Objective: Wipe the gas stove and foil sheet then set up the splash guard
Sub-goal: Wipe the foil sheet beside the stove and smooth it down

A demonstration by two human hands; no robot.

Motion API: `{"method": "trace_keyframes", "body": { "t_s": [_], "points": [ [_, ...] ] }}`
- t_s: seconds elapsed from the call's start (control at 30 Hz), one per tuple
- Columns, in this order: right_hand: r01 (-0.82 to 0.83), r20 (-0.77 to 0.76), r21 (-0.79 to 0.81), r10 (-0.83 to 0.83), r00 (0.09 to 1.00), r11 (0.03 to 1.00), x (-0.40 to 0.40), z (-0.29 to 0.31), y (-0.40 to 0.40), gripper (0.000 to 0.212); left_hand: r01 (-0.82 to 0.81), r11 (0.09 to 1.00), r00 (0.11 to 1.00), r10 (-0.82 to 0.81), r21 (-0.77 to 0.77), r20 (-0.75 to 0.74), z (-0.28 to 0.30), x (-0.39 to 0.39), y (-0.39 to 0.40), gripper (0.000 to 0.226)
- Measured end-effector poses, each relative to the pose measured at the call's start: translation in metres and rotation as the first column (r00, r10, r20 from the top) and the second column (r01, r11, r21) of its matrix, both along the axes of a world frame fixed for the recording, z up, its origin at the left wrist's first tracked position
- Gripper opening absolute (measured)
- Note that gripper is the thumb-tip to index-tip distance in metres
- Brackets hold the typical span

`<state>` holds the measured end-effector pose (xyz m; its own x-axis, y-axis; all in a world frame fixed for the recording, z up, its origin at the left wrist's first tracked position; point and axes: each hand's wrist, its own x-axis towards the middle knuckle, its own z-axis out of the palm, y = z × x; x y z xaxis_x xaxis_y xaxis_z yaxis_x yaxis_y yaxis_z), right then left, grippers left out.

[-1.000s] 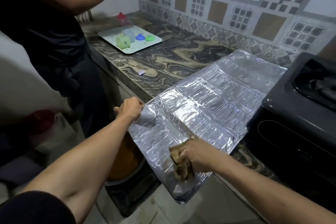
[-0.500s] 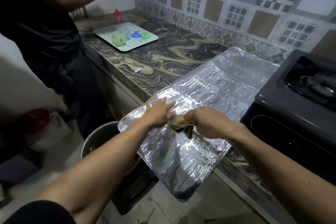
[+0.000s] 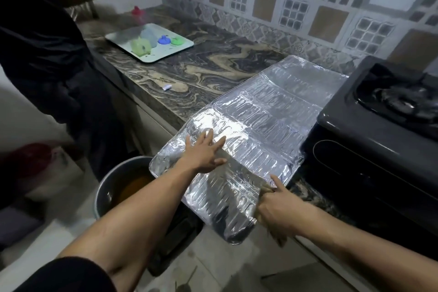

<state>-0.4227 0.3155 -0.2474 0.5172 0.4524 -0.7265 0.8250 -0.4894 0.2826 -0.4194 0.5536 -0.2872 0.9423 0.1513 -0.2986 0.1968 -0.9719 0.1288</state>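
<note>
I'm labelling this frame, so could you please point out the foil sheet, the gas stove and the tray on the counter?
foil sheet (image 3: 267,111): head view, on its bare ribbed middle.
gas stove (image 3: 369,140): head view, on its dark top, near the front left corner.
tray (image 3: 166,53): head view, on its bare pale surface near the front rim.

The gas stove (image 3: 379,135) is cut off at the right edge.

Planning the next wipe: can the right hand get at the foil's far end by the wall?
Probably yes: the right hand, gripping the cloth, has bare foil sheet ahead; the left hand presses off to the side.
</note>
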Motion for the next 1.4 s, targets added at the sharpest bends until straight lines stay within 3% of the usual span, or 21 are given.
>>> {"method": "trace_keyframes", "body": {
  "t_s": [0.03,0.07,0.2,0.33,0.37,0.47,0.63,0.73,0.8,0.9,0.97,1.07,1.13,1.2,1.27,1.4],
  "points": [
    [-0.191,-0.019,0.077,0.193,0.981,0.979,-0.007,0.013,0.005,0.012,-0.003,1.000,1.000,0.003,-0.002,0.001,0.001,-0.001,0.000,0.074],
    [-0.263,-0.057,0.148,0.274,0.960,0.953,-0.005,0.031,0.007,0.013,-0.007,1.000,1.000,0.007,0.000,0.003,0.002,-0.001,-0.001,0.075],
    [-0.242,0.065,0.374,0.235,0.970,0.895,0.023,0.065,0.026,0.013,-0.007,1.000,1.000,0.007,0.017,0.006,0.003,-0.001,-0.003,0.076],
    [-0.175,0.121,0.718,0.127,0.984,0.673,0.027,0.053,0.046,0.018,-0.011,1.000,1.000,0.011,0.021,0.002,0.004,-0.001,-0.003,0.075],
    [-0.163,0.123,0.747,0.107,0.987,0.644,0.025,0.040,0.048,0.023,-0.010,1.000,1.000,0.010,0.015,-0.006,0.005,-0.002,-0.003,0.075],
    [-0.016,0.036,0.736,-0.015,0.999,0.677,0.022,0.007,0.046,0.035,-0.009,1.000,1.000,0.010,0.004,-0.027,0.007,-0.001,-0.002,0.075],
    [0.121,-0.009,0.775,-0.180,0.984,0.621,0.014,0.013,0.013,0.040,-0.006,1.000,0.999,0.006,0.006,-0.038,0.007,0.001,-0.001,0.076],
    [0.271,-0.052,0.742,-0.349,0.936,0.614,0.013,0.020,-0.012,0.050,-0.005,1.000,0.999,0.005,0.019,-0.040,0.006,0.004,0.000,0.077],
    [0.423,-0.169,0.710,-0.447,0.878,0.563,0.020,0.022,-0.022,0.049,-0.001,0.999,0.999,0.003,0.038,-0.038,0.008,0.008,0.000,0.078],
    [0.585,-0.379,0.725,-0.499,0.779,0.364,0.031,0.035,-0.031,0.038,-0.025,0.999,0.998,0.028,0.041,-0.065,0.015,0.013,-0.004,0.076],
    [0.698,-0.575,0.706,-0.477,0.664,0.120,0.031,0.050,-0.036,0.021,-0.037,0.999,0.997,0.036,-0.007,-0.070,0.025,0.017,-0.013,0.077],
    [0.775,-0.806,0.579,-0.321,0.497,-0.255,0.022,0.072,-0.051,0.029,0.042,0.970,0.997,-0.025,-0.241,0.073,0.057,0.021,-0.043,0.073],
    [0.776,-0.861,0.509,-0.238,0.450,-0.372,0.017,0.087,-0.062,0.027,0.052,0.817,0.989,0.040,-0.574,0.146,0.090,0.022,-0.067,0.062],
    [0.785,-0.904,0.417,-0.123,0.409,-0.459,0.012,0.107,-0.079,0.017,-0.010,0.522,0.993,0.108,-0.853,0.054,0.126,0.019,-0.096,0.048],
    [0.770,-0.922,0.315,0.012,0.386,-0.555,0.006,0.125,-0.100,0.015,-0.058,0.305,0.998,0.043,-0.950,-0.047,0.156,0.015,-0.125,0.039],
    [0.684,-0.899,0.196,0.151,0.412,-0.702,-0.008,0.149,-0.143,0.015,-0.082,0.047,0.993,-0.076,-0.996,-0.086,0.194,0.008,-0.181,0.026]
  ]
}}
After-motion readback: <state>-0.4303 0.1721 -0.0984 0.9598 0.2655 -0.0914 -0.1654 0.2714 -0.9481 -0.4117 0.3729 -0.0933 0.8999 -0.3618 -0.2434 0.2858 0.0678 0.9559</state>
